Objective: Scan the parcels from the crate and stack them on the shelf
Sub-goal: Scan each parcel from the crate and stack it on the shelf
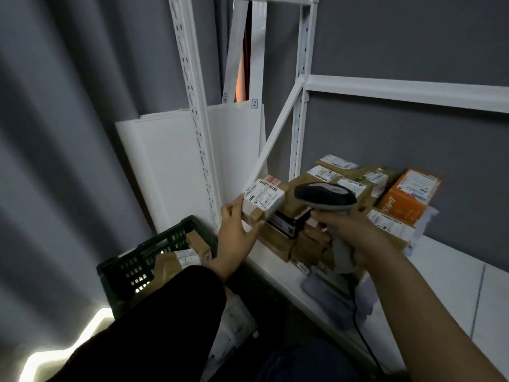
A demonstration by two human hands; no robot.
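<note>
My left hand (236, 235) grips a small cardboard parcel (265, 199) with a white barcode label facing up, held in front of the shelf's left end. My right hand (355, 238) holds a grey handheld scanner (326, 194) by its handle, head pointing left at the parcel, close beside it. A dark green crate (132, 268) stands low on the left with several taped parcels (176, 260) inside. A pile of brown parcels (330, 177) and an orange box (410, 194) sits on the white shelf (446, 285).
White shelf uprights (197, 128) and a diagonal brace (278, 133) rise just behind the held parcel. White panels (165, 166) lean against the grey wall. The scanner's black cable (360, 332) hangs down over the shelf edge. Grey curtain on the left.
</note>
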